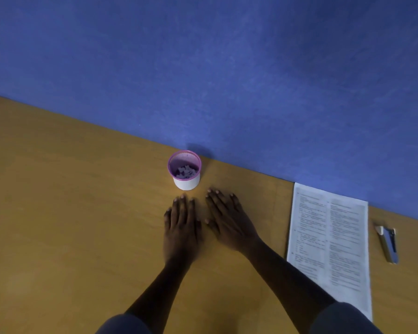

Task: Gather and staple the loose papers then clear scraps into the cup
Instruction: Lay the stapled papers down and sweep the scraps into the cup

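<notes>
Both hands lie flat, palms down, on the wooden bench [58,213], fingers spread, holding nothing. Left hand [182,229] sits just beside right hand [229,222]; thumbs near each other but w/ a small gap of bare wood between. Fingertips point toward the far edge. Dark sleeves [343,317] show at the bottom of the view, forearms bare.

Mesh cup [185,170] stands upright just beyond the hands, closest to the left hand's fingertips, not touching them. Pink/purple rim and mesh wall, white lower band. Paper scraps [185,171] lie inside at the bottom; none visible on the bench around it. Cup sits near the far edge of the bench, next to the blue wall [227,68], casting a shadow on it.

Papers [329,244] lie as one squared stack to the right of the right forearm, top corner reaching the wall; printed text in two columns, too blurred to read. Forearm's near end overlaps the stack's lower-left edge in view. Can't tell whether a staple is in.

Stapler [387,244] lies on the bench right of the papers, apart from them, closed, blue/grey w/ a pale tip at the far end.
</notes>
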